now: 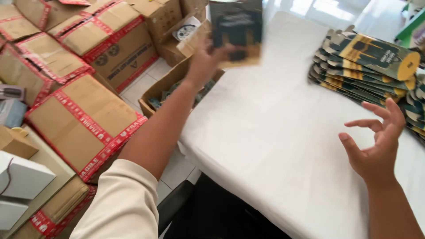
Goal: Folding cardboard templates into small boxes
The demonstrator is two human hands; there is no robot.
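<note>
Floor cartons: I saw brown boxes (pixel 84 117) sealed with red printed tape, stacked at the far left
Open carton: I noted one (pixel 161 90) beside the table edge, flaps up, dark packs inside
Left hand: mine (pixel 208 59) was clamped on a flat dark-and-tan package (pixel 237 28), raised above that carton, blurred
Table: I saw a white cloth (pixel 265 132) covering it
Right hand: mine (pixel 376 141) hovered over the cloth, fingers spread, holding nothing
Stack: I saw flattened dark-and-yellow packages (pixel 367 66) fanned at far right
</note>
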